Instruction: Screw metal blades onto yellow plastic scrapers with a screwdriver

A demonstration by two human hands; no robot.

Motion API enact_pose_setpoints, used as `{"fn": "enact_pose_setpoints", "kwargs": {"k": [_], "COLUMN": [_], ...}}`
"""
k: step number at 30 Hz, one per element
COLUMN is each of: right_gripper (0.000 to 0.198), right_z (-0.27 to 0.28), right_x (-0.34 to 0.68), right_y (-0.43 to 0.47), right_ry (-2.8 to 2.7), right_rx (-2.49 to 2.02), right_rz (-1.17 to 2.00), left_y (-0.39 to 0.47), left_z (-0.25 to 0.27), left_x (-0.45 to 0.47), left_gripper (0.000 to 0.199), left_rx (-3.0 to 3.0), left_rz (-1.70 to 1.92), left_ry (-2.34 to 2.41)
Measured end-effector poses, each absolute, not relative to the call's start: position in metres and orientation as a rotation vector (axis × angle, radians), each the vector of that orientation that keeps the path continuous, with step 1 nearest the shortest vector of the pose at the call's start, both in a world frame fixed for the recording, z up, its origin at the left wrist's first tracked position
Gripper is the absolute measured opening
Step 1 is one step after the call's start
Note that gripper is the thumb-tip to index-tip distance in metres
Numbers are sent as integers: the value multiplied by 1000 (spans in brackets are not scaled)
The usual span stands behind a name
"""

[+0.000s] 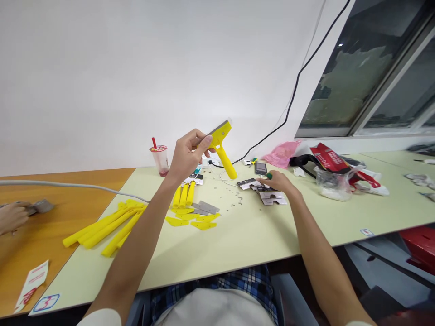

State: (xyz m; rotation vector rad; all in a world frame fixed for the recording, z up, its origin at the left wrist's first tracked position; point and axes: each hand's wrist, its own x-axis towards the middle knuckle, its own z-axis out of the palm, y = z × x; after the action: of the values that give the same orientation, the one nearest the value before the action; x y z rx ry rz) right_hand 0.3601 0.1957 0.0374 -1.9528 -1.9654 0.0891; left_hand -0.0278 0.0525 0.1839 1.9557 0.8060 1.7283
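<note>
A yellow scraper (223,156) with a grey metal blade is pinched in my left hand (190,149), raised above the table with its handle hanging down to the right. My right hand (280,181) reaches down to black-and-white card sleeves (272,197), its fingertips at the edge of one. A small green piece (269,175) shows at its fingers; what it belongs to is hidden. Below my left hand lie yellow flat plates (203,225), grey blades (208,207) and yellow handles (183,194). Small metal bits (238,198) are scattered between my hands.
More yellow scraper handles (98,226) are piled at the left. A cup with a red straw (159,160) stands near the wall. A phone (261,169), pink bag (281,154) and red package (329,157) lie right. Another person's hand (13,217) is at far left.
</note>
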Motion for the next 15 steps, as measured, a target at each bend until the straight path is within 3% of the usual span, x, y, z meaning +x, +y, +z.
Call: {"fn": "enact_pose_setpoints", "kwargs": {"k": [6, 15], "right_gripper": [66, 44], "right_z": [25, 26], "right_x": [329, 321], "right_y": [221, 199], "right_ry": [-2037, -1958], "right_rx": [-1980, -1845], "right_rz": [250, 227], "left_y": [36, 36], "left_z": [188, 188], "left_x": [-36, -31], "left_gripper": [28, 7], "left_rx": [2384, 2821], "left_rz": [1672, 1863], "left_ry": [769, 572]}}
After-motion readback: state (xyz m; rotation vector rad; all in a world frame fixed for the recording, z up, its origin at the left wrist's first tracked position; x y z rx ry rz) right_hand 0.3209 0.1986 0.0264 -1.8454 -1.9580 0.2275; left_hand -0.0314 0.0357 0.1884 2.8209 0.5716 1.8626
